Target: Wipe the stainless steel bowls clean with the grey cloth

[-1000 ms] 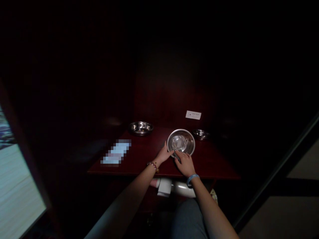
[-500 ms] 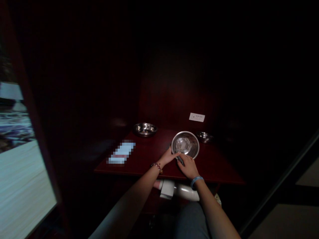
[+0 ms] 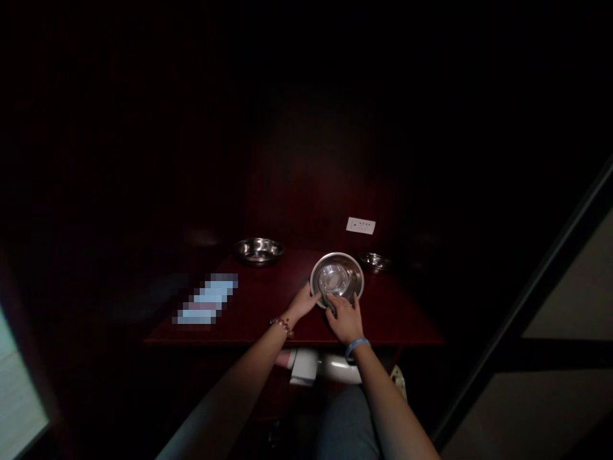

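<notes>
Dark red cubicle: a dim alcove, with a wall socket [image 3: 361, 225] beyond the hands; the red tabletop [image 3: 272, 313] spreads ahead of the wrists and to both sides.
Steel bowl: the steel bowl [image 3: 335, 278] sits just ahead of both hands, mouth tipped towards the person; whether its base touches the tabletop cannot be told.
Left hand: the left hand [image 3: 303, 304] is clamped on the bowl's near left rim, thumb over the edge.
Right hand: the right hand [image 3: 347, 321] lies over the near rim, fingers spread inside; whether it grips anything cannot be told.
Side dishes: one shallow dish [image 3: 259, 253] lies beyond and left of the left hand, a smaller dish [image 3: 375, 262] beyond the right hand, to its right.
Slip risk: the bowl could twist or drop, I judge, if the left thumb lost its smooth rim while the right fingers pressed inside.
Knock risk: swinging the bowl right of the right hand could bump the smaller dish.
Since half a second ago: the right fingers are spread wider over the inner wall; the whole scene sits further left in view.
</notes>
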{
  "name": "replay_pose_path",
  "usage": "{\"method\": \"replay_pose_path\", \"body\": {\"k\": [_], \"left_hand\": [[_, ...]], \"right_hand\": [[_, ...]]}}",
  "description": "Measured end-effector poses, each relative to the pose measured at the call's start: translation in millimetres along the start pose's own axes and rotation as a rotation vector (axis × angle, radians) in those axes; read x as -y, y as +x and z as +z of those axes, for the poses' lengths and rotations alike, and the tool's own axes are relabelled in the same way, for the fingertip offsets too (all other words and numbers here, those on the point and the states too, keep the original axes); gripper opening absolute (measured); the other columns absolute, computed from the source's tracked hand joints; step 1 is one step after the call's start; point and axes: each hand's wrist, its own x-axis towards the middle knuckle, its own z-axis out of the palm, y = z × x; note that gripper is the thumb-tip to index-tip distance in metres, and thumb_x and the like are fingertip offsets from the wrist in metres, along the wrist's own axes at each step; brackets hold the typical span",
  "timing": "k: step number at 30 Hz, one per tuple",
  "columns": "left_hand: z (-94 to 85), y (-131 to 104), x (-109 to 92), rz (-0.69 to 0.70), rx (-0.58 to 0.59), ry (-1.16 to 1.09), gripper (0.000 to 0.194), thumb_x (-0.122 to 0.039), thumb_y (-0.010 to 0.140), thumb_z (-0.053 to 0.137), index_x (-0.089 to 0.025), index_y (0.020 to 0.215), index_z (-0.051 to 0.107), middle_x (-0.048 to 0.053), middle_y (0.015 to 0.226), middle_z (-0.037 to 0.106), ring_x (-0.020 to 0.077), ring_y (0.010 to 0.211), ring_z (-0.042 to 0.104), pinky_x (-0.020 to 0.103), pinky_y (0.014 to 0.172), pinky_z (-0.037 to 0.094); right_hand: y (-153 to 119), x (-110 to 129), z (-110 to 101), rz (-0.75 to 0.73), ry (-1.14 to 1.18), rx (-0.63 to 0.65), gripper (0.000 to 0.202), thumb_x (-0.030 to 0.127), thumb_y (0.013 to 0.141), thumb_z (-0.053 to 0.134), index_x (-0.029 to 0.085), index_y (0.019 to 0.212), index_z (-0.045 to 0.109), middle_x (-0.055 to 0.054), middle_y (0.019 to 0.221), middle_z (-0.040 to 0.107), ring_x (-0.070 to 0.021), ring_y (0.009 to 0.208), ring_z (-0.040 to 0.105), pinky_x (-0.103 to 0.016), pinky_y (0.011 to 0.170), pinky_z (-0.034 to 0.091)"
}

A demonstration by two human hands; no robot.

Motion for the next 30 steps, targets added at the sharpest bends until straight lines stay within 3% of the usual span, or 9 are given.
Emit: {"method": "replay_pose_path", "body": {"k": [4, 10, 14, 17, 20, 26, 30], "left_hand": [[-1.9, -0.1, -2.4, 0.005, -0.03, -0.015, 0.04, -0.015, 0.075, 0.058, -0.013, 0.115, 0.058, 0.011, 0.117, 0.067, 0.0235, 0.108, 0.063, 0.039, 0.101, 0.046], [-2.0, -1.2, -1.8, 0.0, -0.059, -0.019, 0.045, -0.016, 0.075, 0.06, -0.015, 0.12, 0.055, 0.011, 0.119, 0.067, 0.0235, 0.11, 0.062, 0.039, 0.102, 0.045], [-2.2, -4.1, -4.6, 0.003, 0.007, -0.043, 0.054, -0.028, 0.075, 0.067, -0.015, 0.125, 0.051, 0.012, 0.124, 0.064, 0.024, 0.113, 0.06, 0.04, 0.103, 0.045], [-2.2, -6.4, -7.0, 0.028, 0.08, -0.082, 0.061, -0.031, 0.073, 0.071, -0.014, 0.127, 0.05, 0.013, 0.127, 0.062, 0.0248, 0.115, 0.059, 0.04, 0.103, 0.045], [-1.8, -6.3, -6.8, 0.03, 0.084, -0.071, 0.054, -0.023, 0.073, 0.067, -0.015, 0.125, 0.053, 0.012, 0.126, 0.064, 0.0248, 0.115, 0.06, 0.04, 0.104, 0.045], [-2.0, -3.3, -6.9, 0.008, 0.052, -0.01, 0.045, -0.015, 0.072, 0.061, -0.015, 0.117, 0.059, 0.01, 0.12, 0.067, 0.0256, 0.111, 0.062, 0.041, 0.102, 0.046], [-3.5, -3.6, -8.6, -0.005, 0.017, 0.015, 0.046, -0.019, 0.073, 0.063, -0.015, 0.118, 0.057, 0.011, 0.122, 0.066, 0.0258, 0.114, 0.061, 0.041, 0.103, 0.044]], "right_hand": [[-1.1, 2.4, -1.2, 0.063, -0.035, -0.026, 0.039, 0.032, 0.092, 0.043, 0.028, 0.128, 0.059, -0.002, 0.132, 0.061, -0.0195, 0.126, 0.051, -0.047, 0.119, 0.0], [-0.2, -1.0, -2.4, 0.051, -0.028, 0.037, 0.04, 0.033, 0.092, 0.044, 0.028, 0.13, 0.057, -0.002, 0.135, 0.059, -0.0182, 0.129, 0.048, -0.047, 0.118, 0.006], [-0.2, -3.2, -2.8, 0.017, 0.002, 0.029, 0.041, 0.031, 0.091, 0.045, 0.029, 0.131, 0.056, -0.001, 0.134, 0.059, -0.0187, 0.127, 0.05, -0.048, 0.119, 0.008], [-0.4, -4.6, -2.1, -0.015, 0.037, 0.024, 0.043, 0.029, 0.09, 0.045, 0.025, 0.131, 0.056, -0.002, 0.135, 0.059, -0.0181, 0.126, 0.051, -0.04, 0.117, 0.021], [-0.4, -5.1, -1.4, -0.041, 0.036, 0.036, 0.044, 0.028, 0.09, 0.046, 0.023, 0.132, 0.056, -0.003, 0.135, 0.059, -0.018, 0.127, 0.05, -0.035, 0.113, 0.03], [-2.5, -0.3, -3.7, 0.018, -0.016, -0.004, 0.04, 0.031, 0.09, 0.046, 0.027, 0.128, 0.059, -0.002, 0.131, 0.062, -0.0186, 0.125, 0.052, -0.045, 0.119, 0.01], [-4.0, 2.4, -4.7, 0.059, -0.032, -0.039, 0.039, 0.031, 0.09, 0.046, 0.026, 0.126, 0.061, -0.002, 0.129, 0.063, -0.0194, 0.126, 0.051, -0.047, 0.119, 0.006]]}}
